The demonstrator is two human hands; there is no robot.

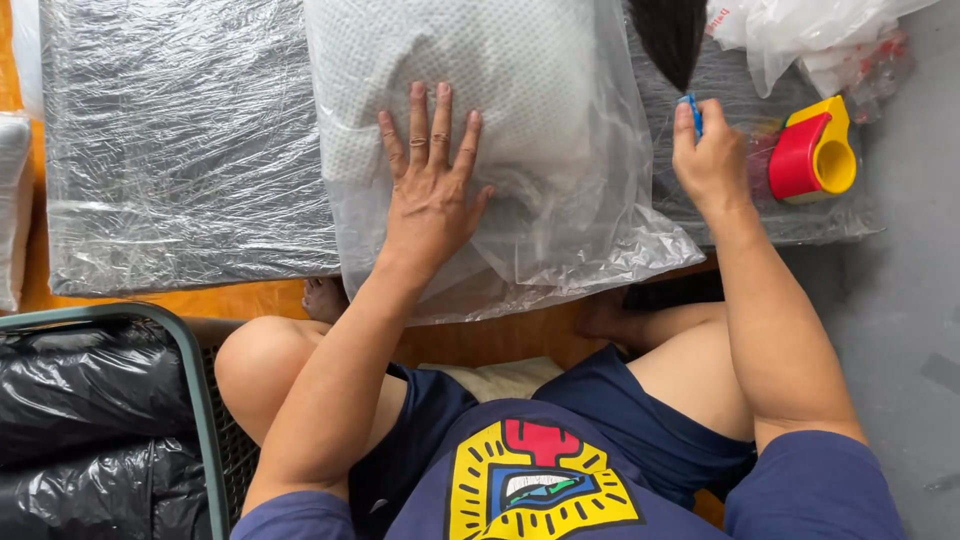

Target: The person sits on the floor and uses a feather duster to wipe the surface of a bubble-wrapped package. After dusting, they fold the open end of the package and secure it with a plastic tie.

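On the floor [915, 300], before the seated person's knees, a white pillow [470, 70] lies inside a clear bag [590, 230], whose loose open end trails toward the person. The left hand [430, 190] presses flat on the pillow through the film — fingers [418, 125] spread and straight, gripping nothing. The right hand [708, 155] is closed around a small blue object [692, 108], only its tip visible, so what it is cannot be told. Just right of that hand stands a red-and-yellow tape dispenser [815, 150]; left of the pillow lies a grey bagged pad [180, 140], and a green-rimmed bin [195, 400] with black bags [90, 390] sits at the left knee.

Risks, as judged: the film is slick and slack, so the flat palm may slide and let the pillow creep back out of the open end; trapped air may balloon the bag; the object in the right hand could snag or puncture the thin film if it meets it at an angle.
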